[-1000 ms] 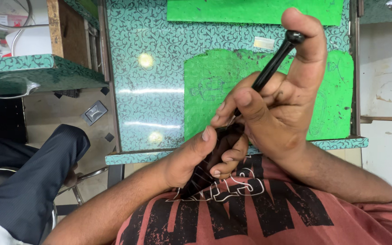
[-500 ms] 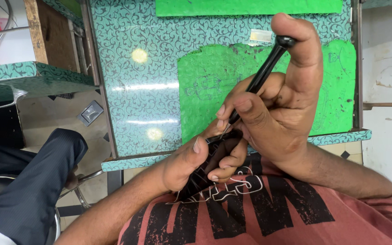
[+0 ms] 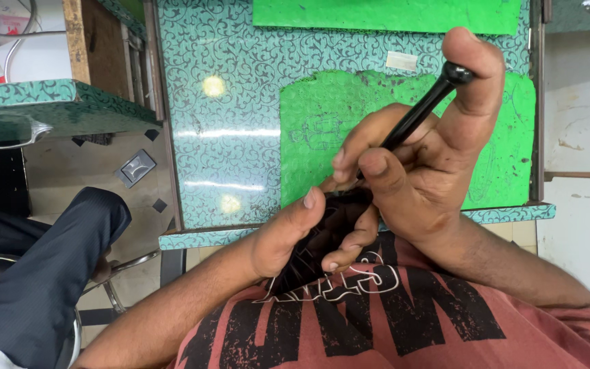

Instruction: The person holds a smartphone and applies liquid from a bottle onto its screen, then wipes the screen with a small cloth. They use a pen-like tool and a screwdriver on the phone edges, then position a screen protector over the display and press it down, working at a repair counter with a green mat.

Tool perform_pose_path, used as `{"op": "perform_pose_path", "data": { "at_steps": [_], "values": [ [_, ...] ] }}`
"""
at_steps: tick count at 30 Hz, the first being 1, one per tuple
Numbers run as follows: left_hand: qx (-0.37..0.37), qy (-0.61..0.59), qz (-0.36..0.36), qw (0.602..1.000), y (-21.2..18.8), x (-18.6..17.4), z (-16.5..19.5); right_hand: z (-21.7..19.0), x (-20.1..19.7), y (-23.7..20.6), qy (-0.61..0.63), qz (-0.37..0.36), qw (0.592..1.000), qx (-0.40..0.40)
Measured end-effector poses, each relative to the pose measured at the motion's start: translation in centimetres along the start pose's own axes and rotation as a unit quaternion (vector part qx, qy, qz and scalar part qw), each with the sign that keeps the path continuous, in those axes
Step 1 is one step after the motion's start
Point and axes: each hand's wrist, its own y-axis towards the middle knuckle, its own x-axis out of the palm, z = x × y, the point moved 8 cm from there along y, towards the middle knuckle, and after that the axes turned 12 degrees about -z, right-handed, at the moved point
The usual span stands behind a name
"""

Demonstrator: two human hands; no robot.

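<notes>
- A thin black tool (image 3: 421,109) with a rounded knob at its upper end is held slanted, its lower end going down between the fingers of both hands, close in front of the chest and above the near edge of the table (image 3: 227,137).
- The knob is pressed under the thumb of the right hand (image 3: 431,171), while the shaft is pinched by the index and middle fingers; held so, the tool is probably steadied from the top and guided from the side.
- A small dark object (image 3: 326,239) is enclosed by the left hand (image 3: 295,236), the thumb laid over it and the fingers curled below; it is kept firm, it seems, so that the tool tip can meet it. What the object is cannot be told, since most of it is hidden.
- Both hands are kept near the body, over a reddish shirt (image 3: 404,328) with black print, likely for steadiness.
- On the patterned teal table a green mat (image 3: 486,137) with torn edges is laid, just beyond the hands.
- At the left, the dark trouser leg (image 3: 49,273) of another person is seen beside a metal stool, well apart from the hands.
</notes>
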Motion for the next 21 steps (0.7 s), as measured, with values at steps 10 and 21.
{"op": "perform_pose_path", "data": {
  "at_steps": [10, 21],
  "values": [
    [-0.013, 0.018, 0.055, 0.998, -0.2, -0.3, 0.0, 0.3, 0.3, 0.0, 0.02, 0.036, 0.995, 0.089],
    [0.001, -0.025, 0.03, 0.999, -0.6, -0.3, -1.1, 0.7, 0.5, -0.8, 0.026, -0.008, 0.998, 0.054]
  ]
}}
